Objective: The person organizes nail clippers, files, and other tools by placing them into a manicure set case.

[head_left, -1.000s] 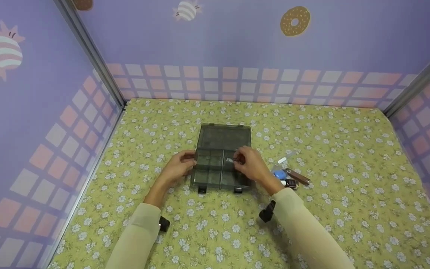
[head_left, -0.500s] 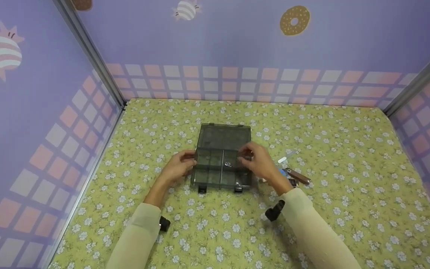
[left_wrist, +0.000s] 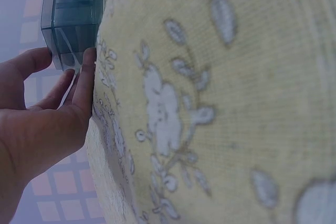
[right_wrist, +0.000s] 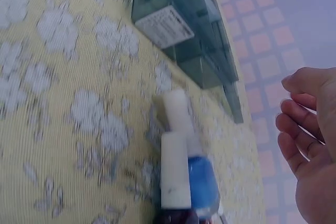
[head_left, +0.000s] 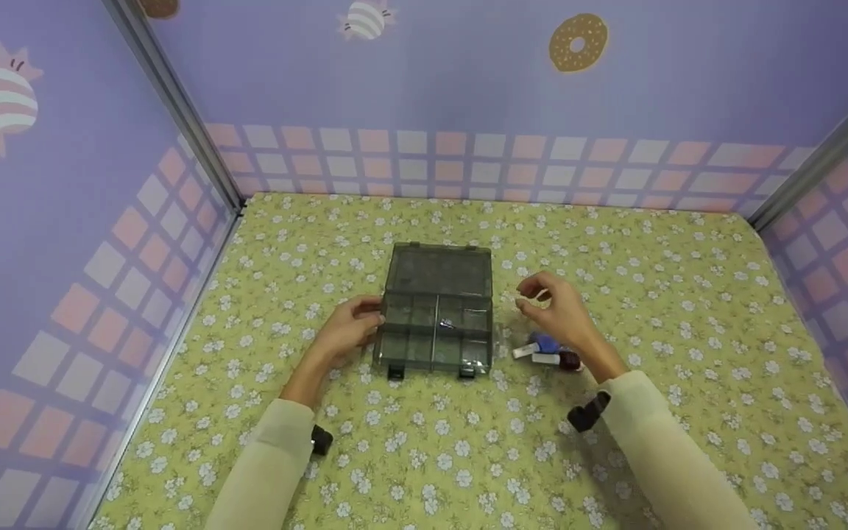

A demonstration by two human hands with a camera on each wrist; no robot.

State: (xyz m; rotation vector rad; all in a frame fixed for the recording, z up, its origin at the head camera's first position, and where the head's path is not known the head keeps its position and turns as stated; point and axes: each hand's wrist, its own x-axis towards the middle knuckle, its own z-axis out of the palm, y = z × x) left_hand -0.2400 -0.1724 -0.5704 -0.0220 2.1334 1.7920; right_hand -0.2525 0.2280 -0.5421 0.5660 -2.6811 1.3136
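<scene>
A dark translucent storage box with dividers lies on the cloth, its lid folded back away from me. At its left side, my left hand touches the wall with thumb and fingertips; the left wrist view shows the fingers extended against it. A small shiny piece, too small to identify, lies in a right-hand compartment. To the box's right, my right hand hovers with loosely bent fingers and nothing in them. Below it lie a blue nail polish bottle and a dark red one, both white-capped.
A yellow floral cloth covers the surface. Purple wall panels stand at the back and both sides. Something small and clear lies beside the box's right wall. A white label shows on the box's side.
My right hand has drawn back from the right compartments and moved right, over the loose items. The shiny piece was let go in the box. My left hand stays at the box's left side.
</scene>
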